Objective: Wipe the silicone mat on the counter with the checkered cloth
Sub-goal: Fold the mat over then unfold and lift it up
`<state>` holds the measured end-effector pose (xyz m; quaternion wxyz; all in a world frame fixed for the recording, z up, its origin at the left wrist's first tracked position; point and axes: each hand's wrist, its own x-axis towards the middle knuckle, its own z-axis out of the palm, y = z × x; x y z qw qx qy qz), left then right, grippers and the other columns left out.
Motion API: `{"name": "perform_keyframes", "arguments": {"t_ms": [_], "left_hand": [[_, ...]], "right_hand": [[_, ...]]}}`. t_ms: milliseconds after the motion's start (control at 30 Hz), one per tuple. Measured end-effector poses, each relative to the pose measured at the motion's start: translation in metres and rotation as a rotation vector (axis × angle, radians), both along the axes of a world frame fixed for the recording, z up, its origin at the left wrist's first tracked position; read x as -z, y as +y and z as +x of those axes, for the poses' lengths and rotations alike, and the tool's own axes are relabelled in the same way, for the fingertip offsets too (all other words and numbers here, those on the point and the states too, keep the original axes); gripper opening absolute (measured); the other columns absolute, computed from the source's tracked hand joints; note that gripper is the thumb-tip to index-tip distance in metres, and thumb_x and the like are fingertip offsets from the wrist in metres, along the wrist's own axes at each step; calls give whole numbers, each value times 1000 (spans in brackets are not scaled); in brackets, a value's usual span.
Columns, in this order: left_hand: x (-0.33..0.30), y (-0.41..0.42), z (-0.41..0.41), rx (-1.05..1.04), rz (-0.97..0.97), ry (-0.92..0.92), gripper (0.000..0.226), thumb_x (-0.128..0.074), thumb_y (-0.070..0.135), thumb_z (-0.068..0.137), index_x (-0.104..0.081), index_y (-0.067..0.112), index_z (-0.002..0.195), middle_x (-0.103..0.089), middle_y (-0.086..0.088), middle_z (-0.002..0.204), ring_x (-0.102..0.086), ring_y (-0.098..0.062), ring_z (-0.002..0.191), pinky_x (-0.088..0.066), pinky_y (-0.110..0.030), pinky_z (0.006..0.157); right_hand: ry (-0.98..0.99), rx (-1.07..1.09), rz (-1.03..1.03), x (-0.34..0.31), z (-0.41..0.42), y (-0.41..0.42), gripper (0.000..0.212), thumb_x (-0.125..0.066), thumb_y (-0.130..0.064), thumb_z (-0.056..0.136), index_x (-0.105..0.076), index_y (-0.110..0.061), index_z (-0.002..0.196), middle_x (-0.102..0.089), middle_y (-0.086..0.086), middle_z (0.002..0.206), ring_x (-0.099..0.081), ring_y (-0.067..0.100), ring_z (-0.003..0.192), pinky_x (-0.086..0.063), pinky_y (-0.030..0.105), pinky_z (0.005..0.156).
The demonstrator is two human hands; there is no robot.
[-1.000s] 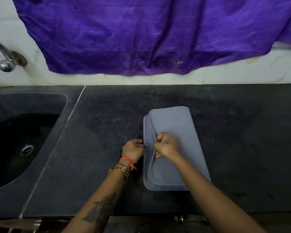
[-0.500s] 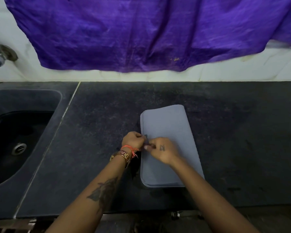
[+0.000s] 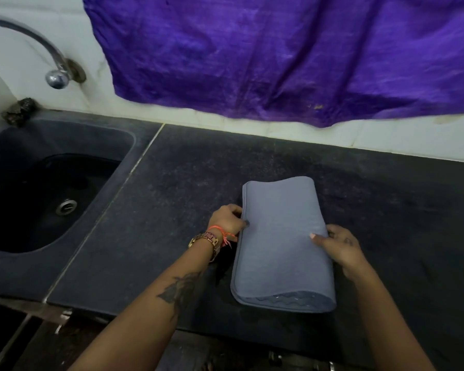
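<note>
Silicone mat [image 3: 281,245]: a grey-blue, soft-cornered rectangular sheet, folded over on itself so that it forms a long, narrow double layer. It lies flat on the dark counter [image 3: 172,210], right of the sink, its long axis running from the near counter edge toward the wall. The fold lies along its right side; the free edges meet along its left side. The upper face is smooth and matt. At the near end the layers part slightly, exposing an inner surface with raised wavy ridges. The checkered cloth does not appear in view.
</note>
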<state>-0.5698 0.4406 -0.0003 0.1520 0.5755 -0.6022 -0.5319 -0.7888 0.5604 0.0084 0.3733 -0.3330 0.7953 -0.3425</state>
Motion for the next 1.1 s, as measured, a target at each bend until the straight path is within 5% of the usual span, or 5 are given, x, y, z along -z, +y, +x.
{"name": "perform_keyframes", "arguments": {"t_ms": [167,500,667,933,1100], "left_hand": [[1,14,23,-189,-4,148,26,-65,6,80,-57,16,102,-58,-4,82,-59,-19,74,-55,-30,49],[0,51,100,-735,-73,354,23,-65,4,82,-48,18,90,-58,-8,78,-59,-17,62,-55,-28,44],[2,71,125,-922,-85,412,30,-65,1,81,-45,11,102,-59,-10,80,-63,-20,65,-57,-30,47],[5,84,149,-1028,-15,331,38,-68,-2,78,-46,4,108,-61,-13,76,-62,-21,58,-59,-33,51],[5,85,156,-955,36,86,49,-75,8,74,-43,6,110,-68,-18,89,-67,-29,61,-60,-41,61]], "right_hand": [[44,-161,-100,-20,10,-31,8,-65,-20,84,-62,-27,87,-68,6,102,-63,23,91,-52,41,87],[270,-697,-131,-53,90,-128,27,-67,-25,83,-65,-18,108,-67,4,107,-62,23,97,-51,41,89],[354,-859,-129,-57,149,-168,29,-66,-24,83,-64,-21,112,-66,4,112,-61,23,100,-49,35,89],[511,-926,-105,-37,200,-184,31,-64,-27,85,-59,-27,116,-62,6,121,-59,28,108,-49,36,88],[649,-1001,-70,-15,196,-176,46,-50,-31,94,-39,-25,138,-50,11,135,-49,31,120,-43,40,95]]}}
